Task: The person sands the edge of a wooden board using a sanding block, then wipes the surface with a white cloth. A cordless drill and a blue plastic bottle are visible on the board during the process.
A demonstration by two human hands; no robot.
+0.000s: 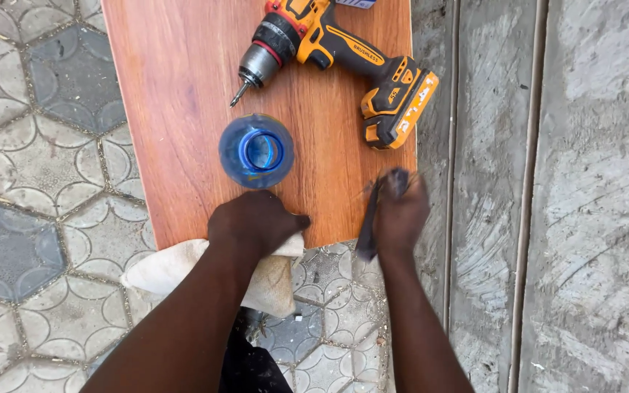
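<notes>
Left hand [255,222] presses flat on reddish-brown wooden board [183,109] w/ fingers together, over beige cloth [161,269]; right hand [400,211], blurred, fingers curled round dark rag [368,229] at board's near edge; blue plastic bottle [256,151] & orange-black cordless drill [343,58] lie on board.

Dark cloth [376,211]: crumpled, motion-blurred, gripped at the board's near right corner, one end trailing past the near edge. Off-white cloth [176,269]: limp, pressed against the near edge at its middle, hanging below toward the paving.
</notes>
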